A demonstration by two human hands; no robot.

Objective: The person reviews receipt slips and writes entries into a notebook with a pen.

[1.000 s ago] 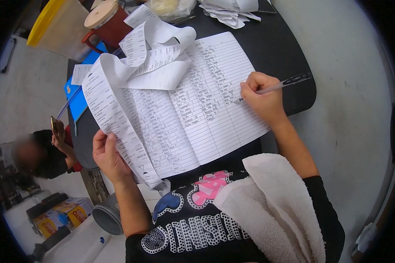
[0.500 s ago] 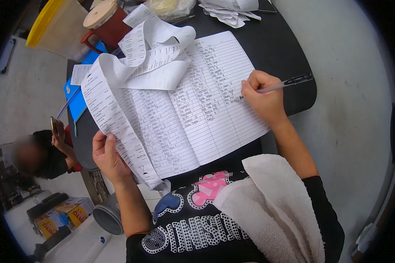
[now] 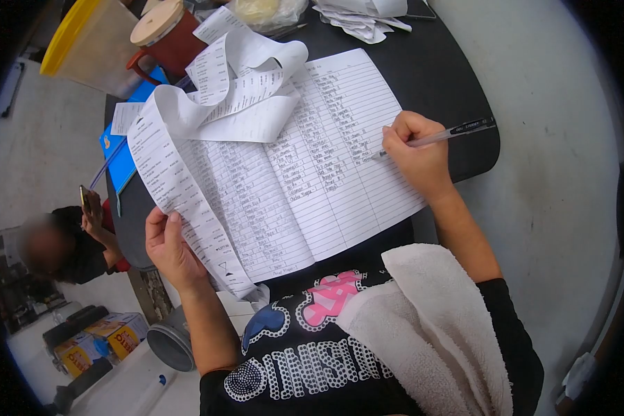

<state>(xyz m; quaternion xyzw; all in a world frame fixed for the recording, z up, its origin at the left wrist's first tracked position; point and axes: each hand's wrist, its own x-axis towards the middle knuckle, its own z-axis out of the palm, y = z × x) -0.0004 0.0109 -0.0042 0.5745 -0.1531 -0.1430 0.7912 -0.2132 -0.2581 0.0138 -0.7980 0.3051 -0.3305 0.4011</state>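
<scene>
An open lined notebook (image 3: 357,215) lies in front of me, with columns of handwriting on both pages. My right hand (image 3: 417,149) is closed around a pen (image 3: 457,130), its tip on the right-hand page beside a written column. A long printed paper receipt (image 3: 163,156) curls over the notebook's left page and runs down to the near edge. My left hand (image 3: 173,246) pinches the receipt's left edge between thumb and fingers. The receipt's far end lies in loops (image 3: 256,76) at the top of the notebook.
On the black table (image 3: 457,83) stand a reddish-brown mug (image 3: 180,52) with a lid and a clear tub (image 3: 97,48) with a yellow rim. A blue folder (image 3: 121,166) lies under the receipt. Crumpled papers (image 3: 360,21) sit at the back. A person (image 3: 83,239) holding a phone is at left.
Almost nothing differs. The pen has tilted very slightly in my right hand, while my left hand and the receipt stay in place.
</scene>
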